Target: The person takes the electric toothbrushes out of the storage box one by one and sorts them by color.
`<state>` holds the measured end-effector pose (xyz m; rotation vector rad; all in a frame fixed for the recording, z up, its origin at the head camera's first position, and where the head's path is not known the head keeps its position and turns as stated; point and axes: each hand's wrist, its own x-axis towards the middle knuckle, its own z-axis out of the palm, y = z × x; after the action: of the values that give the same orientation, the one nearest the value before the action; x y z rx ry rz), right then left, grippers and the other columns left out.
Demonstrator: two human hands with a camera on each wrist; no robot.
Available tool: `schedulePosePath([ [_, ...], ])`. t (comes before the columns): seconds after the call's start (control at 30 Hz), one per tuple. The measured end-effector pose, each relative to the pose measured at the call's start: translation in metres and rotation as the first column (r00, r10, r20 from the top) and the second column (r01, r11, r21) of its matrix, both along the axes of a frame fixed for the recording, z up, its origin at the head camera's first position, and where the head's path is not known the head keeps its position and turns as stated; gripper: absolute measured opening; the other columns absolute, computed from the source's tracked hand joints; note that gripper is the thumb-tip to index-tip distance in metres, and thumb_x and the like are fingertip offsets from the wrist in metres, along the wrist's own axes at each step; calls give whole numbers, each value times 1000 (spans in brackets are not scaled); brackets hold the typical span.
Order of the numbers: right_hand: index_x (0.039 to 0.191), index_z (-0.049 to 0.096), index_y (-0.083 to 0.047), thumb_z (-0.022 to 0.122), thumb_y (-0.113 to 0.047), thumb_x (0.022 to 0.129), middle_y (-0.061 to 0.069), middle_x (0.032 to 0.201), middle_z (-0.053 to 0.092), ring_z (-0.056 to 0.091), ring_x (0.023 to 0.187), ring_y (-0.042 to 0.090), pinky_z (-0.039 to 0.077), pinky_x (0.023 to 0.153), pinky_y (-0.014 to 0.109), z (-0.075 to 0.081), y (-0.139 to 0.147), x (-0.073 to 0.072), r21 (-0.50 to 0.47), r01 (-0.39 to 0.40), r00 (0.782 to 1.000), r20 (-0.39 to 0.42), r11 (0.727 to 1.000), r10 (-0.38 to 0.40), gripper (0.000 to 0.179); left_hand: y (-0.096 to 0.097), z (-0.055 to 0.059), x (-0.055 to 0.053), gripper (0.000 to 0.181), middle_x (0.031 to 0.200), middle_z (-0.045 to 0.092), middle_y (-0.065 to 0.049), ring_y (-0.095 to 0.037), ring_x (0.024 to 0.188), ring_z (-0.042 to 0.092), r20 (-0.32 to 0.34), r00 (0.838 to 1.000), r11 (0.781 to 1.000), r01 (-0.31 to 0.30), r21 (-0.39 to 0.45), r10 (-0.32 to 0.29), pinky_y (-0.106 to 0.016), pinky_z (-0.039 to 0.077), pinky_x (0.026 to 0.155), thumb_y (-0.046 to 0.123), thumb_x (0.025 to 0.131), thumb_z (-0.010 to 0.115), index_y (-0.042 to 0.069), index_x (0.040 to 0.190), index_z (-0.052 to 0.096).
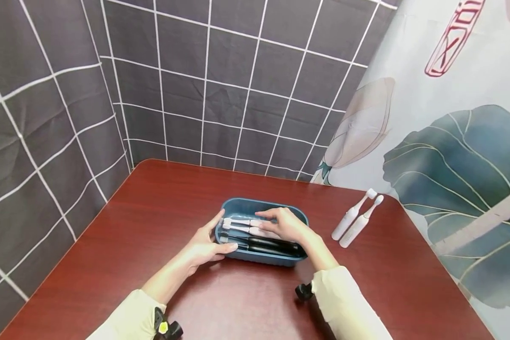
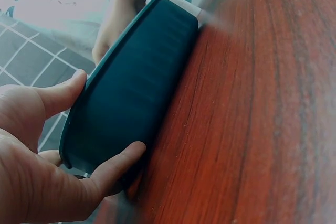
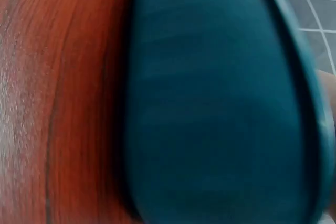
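Blue basket (image 1: 259,258), 1, left hand (image 1: 201,245) clamped on end; white toothbrushes (image 1: 254,231) inside, 2, right hand (image 1: 285,225) over them, grip unclear.

My head view comes through bright and fairly even, with a pale glare on the near part of the red table (image 1: 255,302) and a soft shadow beside the right sleeve (image 1: 346,304). White lines on the left cloth (image 1: 29,141) bow; I can't tell lens distortion from folds. My left wrist feed runs cooler, its pale curtain (image 2: 52,3) washed out, the blue tub (image 2: 128,87) dim. On my right wrist feed, the tub's rim blurs and darkness hugs its base.
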<state>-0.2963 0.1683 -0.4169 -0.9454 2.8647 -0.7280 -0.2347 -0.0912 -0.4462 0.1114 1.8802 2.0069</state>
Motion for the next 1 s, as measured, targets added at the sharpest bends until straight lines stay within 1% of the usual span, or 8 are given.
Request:
schedulePosePath([
  [0.1,122,66,-18,65,-22,90,-1,114,66,61,102,14,50,85,35,-5,-7,-4,81,58,998,-17,995,-57,32,1,-3,1,99,154,17,-7,-33,124,45,8,1000,1000,-16,-7,16,-50,51,81,15,72,83,41,147,23],
  [0.2,118,68,-24,66,-26,89,-3,108,68,63,94,14,52,77,36,-10,-14,-6,191,118,989,-106,974,-99,29,0,-4,2,98,153,19,-9,-32,127,41,13,999,999,-29,-17,29,-49,51,81,15,72,82,42,147,24],
  [0.33,116,69,-27,67,-30,87,-3,100,69,64,87,17,53,70,38,-14,-19,-7,305,155,961,-267,940,-72,29,1,-4,1,99,152,22,-10,-30,130,37,4,1000,999,-29,-22,29,-47,52,81,15,72,82,42,147,24],
  [0.43,116,69,-29,67,-29,88,-2,96,67,64,86,17,53,70,37,-15,-19,-7,333,154,946,-320,930,-42,28,3,-4,1,100,151,24,-11,-29,129,38,-6,1000,1000,-18,-17,18,-45,52,81,14,72,83,40,148,22],
  [0.73,115,69,-31,67,-26,88,-5,91,65,62,80,14,52,68,35,-14,-14,-3,256,129,943,-331,958,-39,28,5,0,2,98,150,27,-10,-27,128,39,10,1000,1000,-10,-15,10,-43,51,83,13,74,81,42,147,22],
  [0.83,117,68,-29,66,-28,89,-6,92,65,61,77,12,51,68,33,-9,-10,1,189,126,930,-363,974,-49,28,6,1,2,96,150,27,-10,-28,129,39,15,1000,1000,-11,-17,11,-44,51,83,11,76,80,44,146,23],
  [0.9,118,67,-26,66,-29,89,-6,93,65,62,75,11,52,67,34,-6,-7,3,125,114,915,-401,986,-55,30,6,1,1,96,150,26,-10,-28,129,39,18,1000,1000,-11,-17,11,-43,51,82,11,76,79,45,146,23],
  [1.0,121,66,-25,67,-32,88,-7,94,66,62,74,12,51,62,34,-1,-2,5,27,132,897,-428,991,-108,33,5,-1,1,97,150,25,-10,-27,130,37,12,1000,1000,-11,-28,12,-43,52,82,12,75,80,45,146,23],
])
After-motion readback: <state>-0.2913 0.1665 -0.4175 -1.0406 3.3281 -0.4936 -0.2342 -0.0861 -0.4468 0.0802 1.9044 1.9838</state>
